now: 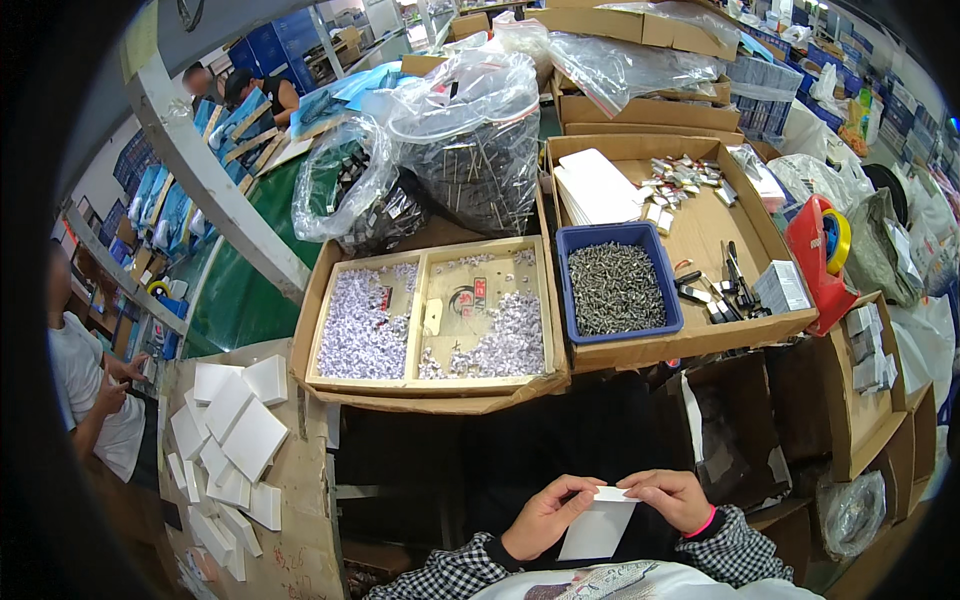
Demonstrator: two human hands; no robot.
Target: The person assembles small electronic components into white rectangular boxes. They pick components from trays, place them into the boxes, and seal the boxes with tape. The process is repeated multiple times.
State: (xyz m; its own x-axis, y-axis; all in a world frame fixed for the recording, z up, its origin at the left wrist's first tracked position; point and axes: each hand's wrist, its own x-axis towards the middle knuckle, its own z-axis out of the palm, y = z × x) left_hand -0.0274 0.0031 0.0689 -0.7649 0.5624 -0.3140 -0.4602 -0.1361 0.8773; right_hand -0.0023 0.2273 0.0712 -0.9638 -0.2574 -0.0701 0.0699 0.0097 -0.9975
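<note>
Low in front of me, close to my body, I hold a slim white paper box (597, 532) upright. Its narrow top flap lies between my two hands. My left hand (547, 517) pinches the flap's left end with thumb and fingertips. At the opposite end, my right hand (680, 500) grips the corner the same way, a pink band at its wrist. Both forearms wear black-and-white checked sleeves. A pile of similar white boxes (255, 440) lies on the worktable at my left. The lower end of the held box is partly hidden by my clothing.
Ahead stands a divided wooden tray (417, 310) of small whitish parts. Beside it, a blue bin (672, 290) of metal pieces sits in a cardboard tray (715, 240) with white cards and tools. A red tape dispenser (808, 265) is at right. Another person (105, 400) stands at left.
</note>
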